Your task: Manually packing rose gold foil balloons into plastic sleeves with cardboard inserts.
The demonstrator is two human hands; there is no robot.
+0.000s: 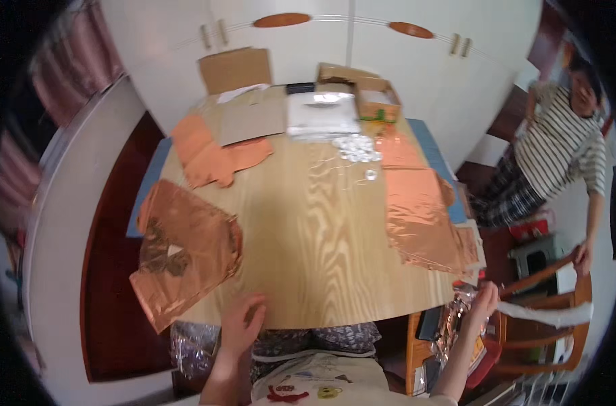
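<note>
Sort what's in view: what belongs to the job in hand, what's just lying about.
Likely the job's:
copper-coloured film beside the left hand;
shiny foil near the right hand;
right-side copper sheets.

Probably just lying about:
open cardboard box;
wooden chair;
pink curtain.

Free lane along the wooden tabletop (288, 230), bounded by copper-coloured foil bag (210, 247) (left) and foil stack (419, 216) (right); white discs (355, 149) obstruct farther up.
</note>
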